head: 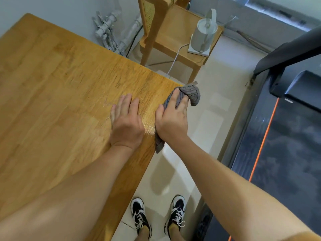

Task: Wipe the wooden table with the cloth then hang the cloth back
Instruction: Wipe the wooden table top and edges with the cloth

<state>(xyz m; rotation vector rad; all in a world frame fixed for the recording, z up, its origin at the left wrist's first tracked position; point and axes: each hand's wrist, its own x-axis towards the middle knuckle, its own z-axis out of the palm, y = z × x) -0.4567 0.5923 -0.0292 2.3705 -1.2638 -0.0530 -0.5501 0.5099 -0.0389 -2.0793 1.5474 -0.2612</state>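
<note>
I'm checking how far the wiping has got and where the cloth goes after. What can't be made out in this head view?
- Cloth: its middle is hidden under the right hand.
- Wooden table: the left part is cut off by the frame edge, the near part covered by the left forearm.
- The spot for hanging the cloth: none in view.
- Left hand: the surface under its flat palm is hidden.

Head view, steeply down, near table point(52, 84)

A left hand point(126, 122) lies flat on a table point(52, 84) near its right edge; just beside it, the right hand point(171, 117) presses a cloth point(190, 94) over that edge. Beyond, a kettle point(205, 32) stands on a chair point(175, 35); a treadmill point(286, 136) lies right.
</note>
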